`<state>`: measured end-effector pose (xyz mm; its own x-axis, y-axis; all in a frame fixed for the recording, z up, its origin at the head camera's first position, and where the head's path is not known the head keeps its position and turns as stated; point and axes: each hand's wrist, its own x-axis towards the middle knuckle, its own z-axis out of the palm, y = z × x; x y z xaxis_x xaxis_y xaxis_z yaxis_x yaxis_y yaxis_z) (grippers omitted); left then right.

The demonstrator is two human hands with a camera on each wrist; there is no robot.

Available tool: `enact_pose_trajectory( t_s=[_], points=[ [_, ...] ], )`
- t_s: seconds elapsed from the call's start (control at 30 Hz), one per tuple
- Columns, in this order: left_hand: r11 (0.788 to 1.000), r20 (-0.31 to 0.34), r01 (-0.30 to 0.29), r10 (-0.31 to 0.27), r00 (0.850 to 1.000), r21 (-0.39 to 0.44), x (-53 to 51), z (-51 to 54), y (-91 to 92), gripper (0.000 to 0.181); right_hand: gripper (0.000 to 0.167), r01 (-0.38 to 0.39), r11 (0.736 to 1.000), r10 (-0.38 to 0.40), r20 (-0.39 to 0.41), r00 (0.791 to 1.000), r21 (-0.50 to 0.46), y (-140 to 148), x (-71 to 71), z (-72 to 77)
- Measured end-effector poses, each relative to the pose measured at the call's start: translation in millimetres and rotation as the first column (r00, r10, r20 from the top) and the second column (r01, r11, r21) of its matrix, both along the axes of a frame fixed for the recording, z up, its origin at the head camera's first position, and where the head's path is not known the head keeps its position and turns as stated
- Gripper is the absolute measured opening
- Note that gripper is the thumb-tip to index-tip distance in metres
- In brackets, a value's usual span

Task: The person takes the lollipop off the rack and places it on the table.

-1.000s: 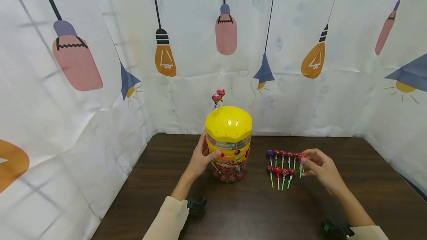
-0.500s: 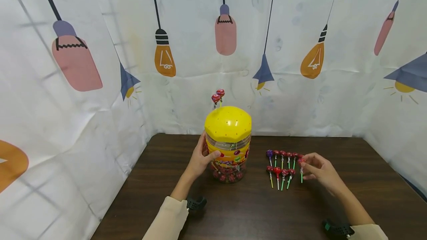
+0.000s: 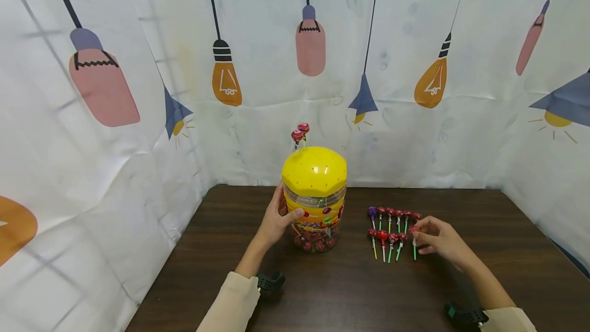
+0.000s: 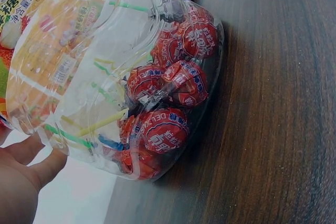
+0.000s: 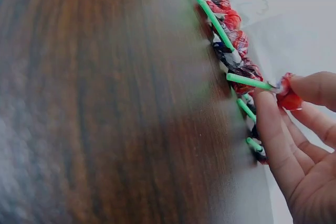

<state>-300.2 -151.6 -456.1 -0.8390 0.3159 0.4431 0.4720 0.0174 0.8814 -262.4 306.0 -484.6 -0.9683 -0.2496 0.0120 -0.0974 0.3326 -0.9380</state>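
Observation:
My left hand (image 3: 275, 221) grips the left side of a clear plastic jar (image 3: 313, 244) with a yellow lid (image 3: 315, 170), its thumb across the front. Red-wrapped lollipops (image 4: 165, 129) lie inside the jar in the left wrist view. Over to the right, my right hand (image 3: 440, 240) pinches a red lollipop (image 5: 289, 94) with a green stick between thumb and fingers. That lollipop is at the right end of the nearer row of lollipops (image 3: 383, 236). Behind it runs a farther row (image 3: 390, 211), with a purple lollipop (image 3: 372, 211) at its left end.
Two red lollipops (image 3: 297, 136) stick up behind the lid. The dark wooden table (image 3: 350, 296) ends at a white curtain (image 3: 258, 152) printed with lamps. Each wrist wears a black band (image 3: 272, 282).
My right hand has brought the red lollipop from the farther row's right end toward me and slightly left, to the nearer row's end. My left hand stays on the jar.

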Motion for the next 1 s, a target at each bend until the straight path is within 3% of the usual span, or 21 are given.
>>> enact_pose_trajectory(
  t_s=[0.37, 0.8, 1.0],
  points=[
    [1.000, 0.004, -0.008, 0.008, 1.000, -0.005, 0.2, 1.1, 0.6, 0.086, 0.039, -0.050, 0.998, 0.048, 0.033, 0.998, 0.048, -0.7, -2.6, 0.6],
    [1.000, -0.001, -0.002, 0.002, 1.000, 0.003, -0.4, -0.4, 0.1, 0.089, 0.039, -0.031, 0.998, 0.028, 0.050, 0.998, 0.056, -2.8, -3.4, 1.0],
    [1.000, -0.003, 0.004, -0.004, 1.000, 0.004, -1.2, -1.1, -0.1, 0.089, 0.039, -0.066, 0.996, 0.062, 0.056, 0.996, 0.061, -1.9, -1.0, 1.5]
  ],
)
